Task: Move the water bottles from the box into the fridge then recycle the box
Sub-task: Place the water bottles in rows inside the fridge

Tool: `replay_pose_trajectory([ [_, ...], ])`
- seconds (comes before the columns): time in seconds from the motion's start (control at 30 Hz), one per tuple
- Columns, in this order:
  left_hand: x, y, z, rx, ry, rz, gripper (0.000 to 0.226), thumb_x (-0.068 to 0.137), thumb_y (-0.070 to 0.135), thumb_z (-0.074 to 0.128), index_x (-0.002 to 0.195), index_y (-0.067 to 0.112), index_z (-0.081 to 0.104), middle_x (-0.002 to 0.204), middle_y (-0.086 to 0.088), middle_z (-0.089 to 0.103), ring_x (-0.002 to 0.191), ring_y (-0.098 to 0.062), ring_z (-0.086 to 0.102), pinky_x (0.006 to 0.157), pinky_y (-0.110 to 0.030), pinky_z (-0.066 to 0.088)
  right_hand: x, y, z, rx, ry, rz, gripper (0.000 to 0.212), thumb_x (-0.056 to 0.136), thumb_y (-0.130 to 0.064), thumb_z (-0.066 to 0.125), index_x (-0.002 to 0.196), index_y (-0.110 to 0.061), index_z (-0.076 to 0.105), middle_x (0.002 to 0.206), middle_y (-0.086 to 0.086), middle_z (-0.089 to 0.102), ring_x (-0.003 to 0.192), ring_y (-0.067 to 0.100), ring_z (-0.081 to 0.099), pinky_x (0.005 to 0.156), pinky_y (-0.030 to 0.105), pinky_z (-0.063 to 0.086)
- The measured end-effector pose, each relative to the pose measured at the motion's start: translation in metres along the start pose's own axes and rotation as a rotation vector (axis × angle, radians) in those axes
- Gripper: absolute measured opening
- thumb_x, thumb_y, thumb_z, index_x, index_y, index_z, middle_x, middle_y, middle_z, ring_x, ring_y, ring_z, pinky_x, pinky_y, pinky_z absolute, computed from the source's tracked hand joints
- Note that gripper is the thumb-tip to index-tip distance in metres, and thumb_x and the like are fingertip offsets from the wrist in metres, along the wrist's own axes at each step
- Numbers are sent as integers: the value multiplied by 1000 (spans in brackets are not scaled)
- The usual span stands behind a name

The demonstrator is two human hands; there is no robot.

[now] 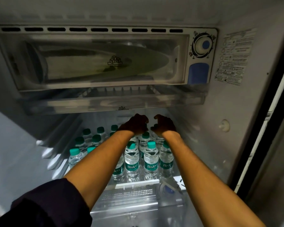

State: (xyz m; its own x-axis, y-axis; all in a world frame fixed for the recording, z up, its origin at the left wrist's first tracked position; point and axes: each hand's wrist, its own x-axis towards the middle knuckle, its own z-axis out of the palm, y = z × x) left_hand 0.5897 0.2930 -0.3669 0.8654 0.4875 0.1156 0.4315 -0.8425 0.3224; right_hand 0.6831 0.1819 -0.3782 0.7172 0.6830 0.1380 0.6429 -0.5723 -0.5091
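The fridge (246, 112) is dim, its shelf (138, 183) crowded with bottles (150, 163) to the front edge. Full and slick, they're best gripped at the waist. Both hands, left (134, 124) and right (164, 126), reach the back row, fingers curled; what they hold, I cannot tell.
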Motion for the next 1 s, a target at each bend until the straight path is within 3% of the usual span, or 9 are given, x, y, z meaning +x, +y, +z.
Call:
replay_pose_trajectory([
  [0.17, -28, 13, -13, 91, 96, 59, 53, 98, 28, 53, 147, 18, 35, 151, -12, 35, 138, -27, 33, 113, -35, 28, -24, -8, -5, -82, 125, 20, 66, 93, -46, 55, 149, -27, 26, 150, 11, 33, 134, 37, 34, 107, 51, 35],
  [0.43, -105, 13, -29, 252, 294, 12, 69, 95, 33, 54, 153, 22, 18, 157, -11, 23, 143, -29, 22, 116, -41, 27, -81, -13, -1, -141, 334, -145, 70, 96, -48, 49, 153, -23, 18, 156, 14, 24, 138, 36, 28, 111, 49, 30],
  [0.5, -129, 12, -29, 288, 405, 31, 71, 93, 29, 57, 152, 18, 20, 154, -13, 28, 141, -30, 27, 113, -41, 32, -99, -18, -1, -176, 360, -159, 67, 95, -45, 51, 151, -21, 25, 153, 15, 31, 137, 35, 33, 109, 47, 33],
  [0.6, -164, 6, -24, 341, 523, 45, 62, 91, 33, 59, 144, 11, 36, 134, -18, 51, 120, -33, 50, 96, -42, 46, -124, -25, 7, -241, 420, -201, 49, 96, -49, 48, 130, -14, 52, 126, 17, 57, 117, 34, 50, 100, 46, 37],
  [0.7, -197, -13, -4, 379, 562, 34, 66, 85, 34, 65, 141, 5, 43, 133, -21, 51, 119, -39, 51, 99, -49, 45, -141, -28, 30, -189, 511, -317, 56, 92, -51, 53, 135, -15, 50, 132, 19, 52, 120, 37, 49, 103, 52, 37],
  [0.83, -244, -41, 29, 327, 579, -13, 79, 80, 34, 72, 146, 8, 37, 150, -20, 38, 140, -38, 32, 109, -57, 34, -167, -38, 68, -146, 435, -420, 69, 92, -51, 53, 151, -23, 30, 155, 16, 30, 144, 35, 26, 115, 54, 21],
  [1.0, -296, -72, 67, 279, 611, -51, 80, 81, 35, 67, 148, 10, 33, 157, -16, 25, 146, -32, 20, 114, -55, 27, -201, -51, 115, -150, 356, -513, 75, 90, -54, 54, 152, -24, 26, 161, 11, 18, 147, 33, 18, 116, 56, 20],
])
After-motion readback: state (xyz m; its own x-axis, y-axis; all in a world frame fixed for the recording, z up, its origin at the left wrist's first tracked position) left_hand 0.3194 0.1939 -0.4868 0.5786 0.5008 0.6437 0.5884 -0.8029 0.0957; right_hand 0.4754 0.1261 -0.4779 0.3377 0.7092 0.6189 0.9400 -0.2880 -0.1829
